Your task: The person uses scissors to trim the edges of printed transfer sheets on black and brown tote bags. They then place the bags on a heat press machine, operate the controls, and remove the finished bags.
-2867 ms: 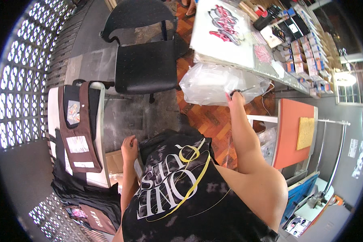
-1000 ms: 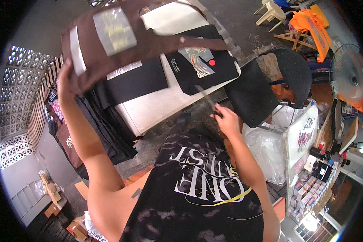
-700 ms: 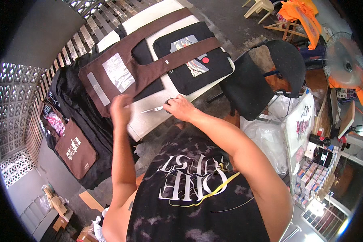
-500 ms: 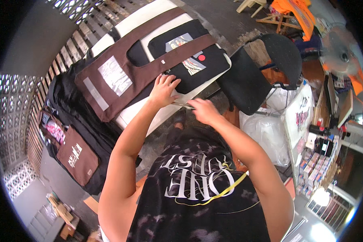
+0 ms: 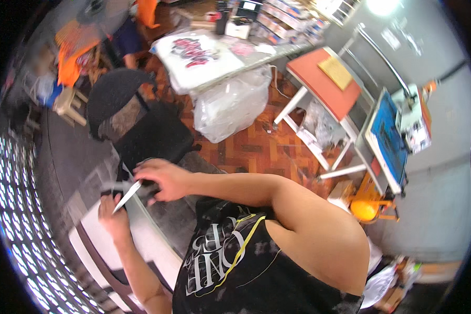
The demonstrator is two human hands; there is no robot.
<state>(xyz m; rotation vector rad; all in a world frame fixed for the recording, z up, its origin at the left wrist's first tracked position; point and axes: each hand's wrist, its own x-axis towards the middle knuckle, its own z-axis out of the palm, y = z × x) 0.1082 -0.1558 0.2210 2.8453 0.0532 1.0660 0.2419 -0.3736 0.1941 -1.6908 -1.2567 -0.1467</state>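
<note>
My right hand (image 5: 165, 180) grips a pair of scissors with a dark handle. One pale scissor blade (image 5: 126, 198) points down-left across my left fingers, and a second blade looks smeared by motion. Close beneath the blades is my left hand (image 5: 113, 215), its fingers closed at a small dark piece. What they pinch is too blurred to name. Both hands are above the end of the white board (image 5: 154, 230), where a brown fabric strap (image 5: 97, 256) lies along the left edge.
A black chair (image 5: 152, 131) stands just beyond my hands. Past it, a table holds a white printed cloth (image 5: 193, 52), with a clear plastic bag (image 5: 233, 110) hanging beneath. Right of that are an orange-topped stand (image 5: 324, 78) and a blue framed screen (image 5: 390, 136).
My view and body have swung to the right, away from the brown and black bags on the white board. The scissors in my right hand have come up beside my left fingers.
</note>
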